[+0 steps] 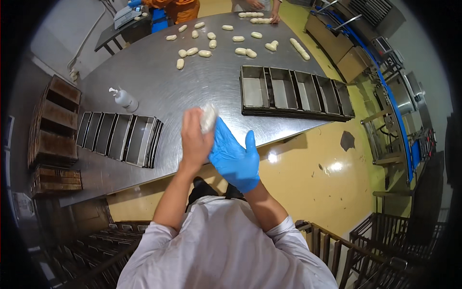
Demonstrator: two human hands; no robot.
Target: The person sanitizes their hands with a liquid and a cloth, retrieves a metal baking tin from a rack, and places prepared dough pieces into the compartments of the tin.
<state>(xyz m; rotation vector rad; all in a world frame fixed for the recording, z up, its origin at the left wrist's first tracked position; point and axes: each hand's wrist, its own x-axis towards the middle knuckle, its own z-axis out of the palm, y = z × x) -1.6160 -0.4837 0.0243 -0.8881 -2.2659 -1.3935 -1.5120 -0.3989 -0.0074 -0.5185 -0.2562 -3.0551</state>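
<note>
My bare left hand [193,140] is raised over the near edge of the steel table, its fingers curled on a whitish piece of dough [208,118] that is slightly blurred. Close beside it, my right hand [236,156] in a blue glove is turned palm up. The gloved fingers stretch out toward the dough and its thumb stands apart. Whether those fingertips touch the dough, I cannot tell. Farther off, several short rolls of dough [205,53] lie scattered over the steel table [163,72].
Joined loaf tins [298,91] stand at the right edge, and another set of tins [120,137] at the left. A white bottle [126,100] stands between. Stacked brown tins [57,120] are far left. Across the table, a co-worker's hand [275,18] touches a dough strip. Dark racks [337,250] flank me.
</note>
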